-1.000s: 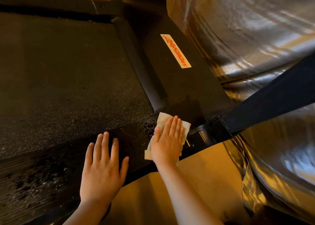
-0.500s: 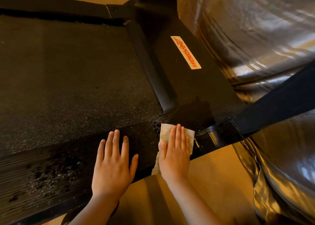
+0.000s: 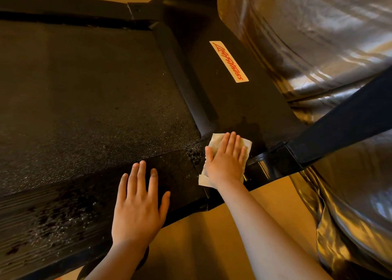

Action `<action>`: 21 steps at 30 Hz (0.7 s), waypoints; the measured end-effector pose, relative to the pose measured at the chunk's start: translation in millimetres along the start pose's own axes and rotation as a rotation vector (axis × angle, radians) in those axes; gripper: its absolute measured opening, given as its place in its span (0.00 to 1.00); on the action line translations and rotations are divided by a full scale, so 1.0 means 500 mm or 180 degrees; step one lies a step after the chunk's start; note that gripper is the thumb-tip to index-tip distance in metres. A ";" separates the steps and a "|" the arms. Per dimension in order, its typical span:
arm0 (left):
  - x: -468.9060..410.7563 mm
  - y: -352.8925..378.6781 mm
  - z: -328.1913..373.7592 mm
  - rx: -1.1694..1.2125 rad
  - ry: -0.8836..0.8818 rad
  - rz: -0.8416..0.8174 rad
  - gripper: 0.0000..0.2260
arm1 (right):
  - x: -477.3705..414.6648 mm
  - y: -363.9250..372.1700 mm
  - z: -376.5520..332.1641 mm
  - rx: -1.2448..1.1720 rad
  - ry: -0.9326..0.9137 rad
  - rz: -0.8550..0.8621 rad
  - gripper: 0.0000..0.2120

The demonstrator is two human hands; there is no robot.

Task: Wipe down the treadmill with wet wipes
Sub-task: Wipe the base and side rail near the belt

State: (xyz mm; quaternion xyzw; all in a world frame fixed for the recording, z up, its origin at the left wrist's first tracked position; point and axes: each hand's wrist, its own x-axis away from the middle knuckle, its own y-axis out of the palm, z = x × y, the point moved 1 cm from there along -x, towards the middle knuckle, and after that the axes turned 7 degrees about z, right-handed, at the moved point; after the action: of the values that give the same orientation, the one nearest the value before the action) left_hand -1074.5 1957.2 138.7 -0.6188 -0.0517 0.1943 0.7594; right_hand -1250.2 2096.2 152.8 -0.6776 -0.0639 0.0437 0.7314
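The black treadmill point(image 3: 244, 101) fills the view, its textured belt point(image 3: 84, 101) on the left and a side rail with an orange-lettered sticker point(image 3: 228, 61) on the right. My right hand point(image 3: 226, 159) lies flat, fingers straight, and presses a white wet wipe point(image 3: 246, 145) onto the rail's near corner. The wipe's edges show above and below the palm. My left hand point(image 3: 139, 207) rests flat with spread fingers on the wet ribbed end cover point(image 3: 53, 216).
A large shiny silver cover point(image 3: 318, 35) bulges along the right side. A dark upright bar point(image 3: 343, 120) crosses diagonally from the rail's corner to the right edge. Tan floor point(image 3: 201, 243) lies beneath my arms. Water droplets speckle the end cover.
My right hand has slid the wipe slightly forward and to the right over the rail's corner. The left hand stays planted on the end cover.
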 end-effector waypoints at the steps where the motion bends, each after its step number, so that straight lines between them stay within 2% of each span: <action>1: 0.001 0.000 0.000 0.0009 -0.0005 -0.0001 0.30 | 0.004 -0.003 0.003 0.0021 -0.0046 0.0002 0.36; 5: 0.001 0.000 0.000 0.0054 -0.0008 0.0024 0.30 | 0.013 -0.038 0.020 -0.0202 -0.0222 -0.0001 0.34; 7: 0.001 0.000 0.000 0.0070 -0.0007 0.0046 0.30 | 0.021 -0.069 0.029 -0.0289 -0.0368 0.0256 0.31; 10: 0.001 0.000 0.000 0.0075 -0.0008 0.0037 0.31 | 0.037 -0.096 0.045 0.0023 -0.0594 0.0551 0.24; 12: 0.002 0.001 0.000 0.0082 -0.0010 0.0033 0.31 | 0.042 -0.094 0.057 0.0360 -0.0634 0.0363 0.20; 15: 0.001 0.001 0.001 0.0097 -0.0013 0.0045 0.31 | 0.027 -0.087 0.070 0.0757 -0.0554 0.0163 0.19; 21: 0.001 0.001 -0.001 0.0072 -0.0008 0.0042 0.31 | -0.010 -0.099 0.081 0.0958 -0.0390 0.0069 0.17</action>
State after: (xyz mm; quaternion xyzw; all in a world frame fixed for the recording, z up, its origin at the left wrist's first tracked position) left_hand -1074.0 1957.3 137.8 -0.6103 -0.0464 0.2006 0.7650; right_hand -1262.3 2131.2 205.2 -0.5570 -0.0938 0.1020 0.8189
